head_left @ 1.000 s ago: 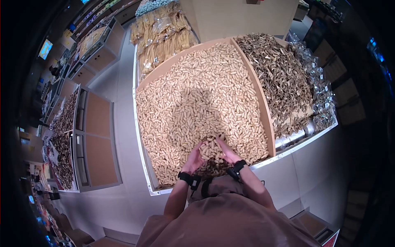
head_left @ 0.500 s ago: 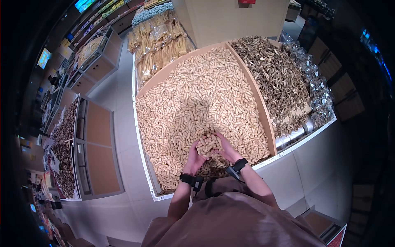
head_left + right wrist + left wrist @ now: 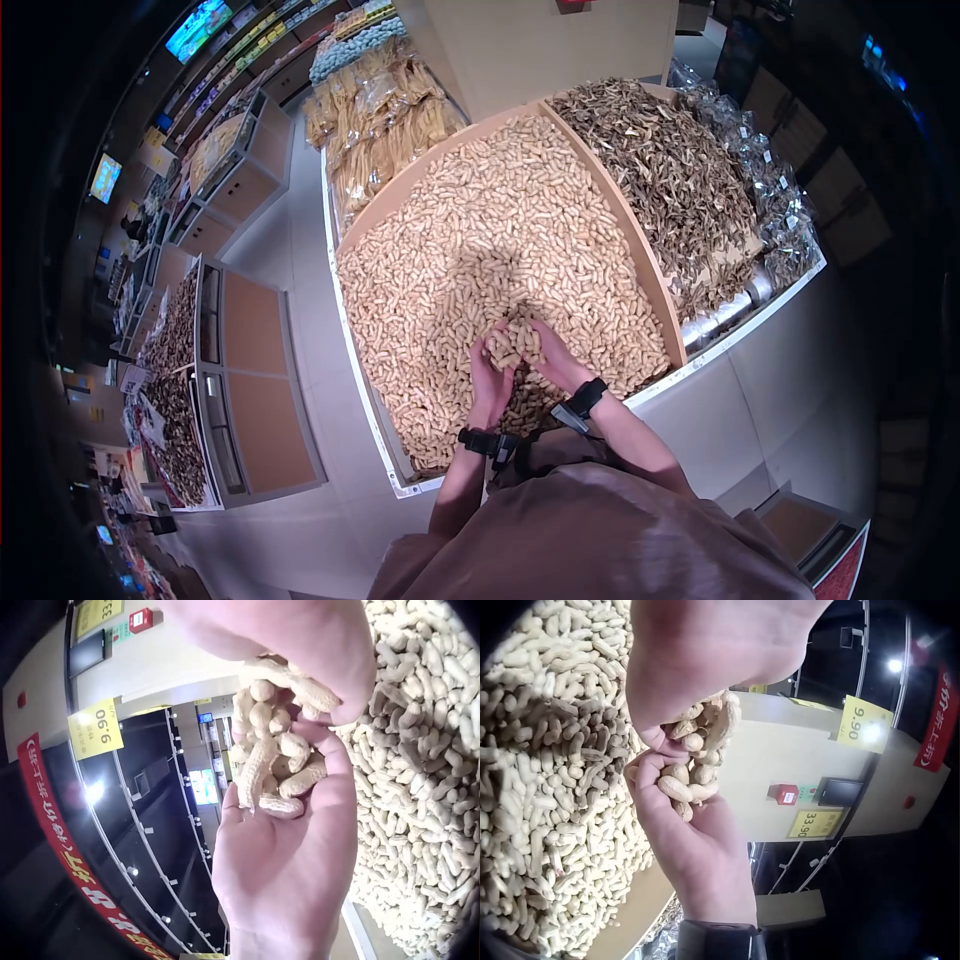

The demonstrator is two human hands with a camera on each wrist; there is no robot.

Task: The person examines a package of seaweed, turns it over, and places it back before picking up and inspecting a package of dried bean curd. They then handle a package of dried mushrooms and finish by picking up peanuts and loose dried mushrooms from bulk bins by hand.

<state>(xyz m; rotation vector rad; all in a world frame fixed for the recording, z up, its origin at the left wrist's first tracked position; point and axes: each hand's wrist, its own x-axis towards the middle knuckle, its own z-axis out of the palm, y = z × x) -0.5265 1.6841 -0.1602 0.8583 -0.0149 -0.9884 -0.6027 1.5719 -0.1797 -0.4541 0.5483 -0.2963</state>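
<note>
Both hands are cupped together around a handful of unshelled peanuts (image 3: 512, 345), above the near part of a wide bin of peanuts (image 3: 540, 210). My left hand (image 3: 488, 385) supports the heap from the left, its fingers curving under and around the nuts. From the right, my right hand (image 3: 556, 362) curls in against it. In the left wrist view the two hands' fingertips meet below the held peanuts (image 3: 676, 787). Stacked peanuts (image 3: 259, 769) fill the cupped palms in the right wrist view. Each wrist wears a black strap with a small device.
A wooden divider (image 3: 632, 220) separates the peanuts from dark dried goods (image 3: 660, 170) at right. Bagged pale-yellow dried goods (image 3: 385, 120) lie at the back left. The bin's white rim (image 3: 372, 425) runs near the body. Another display counter (image 3: 262, 370) stands across the aisle.
The hands have drawn closer together around the peanuts and moved slightly away from the body. The head view has shifted a little.
</note>
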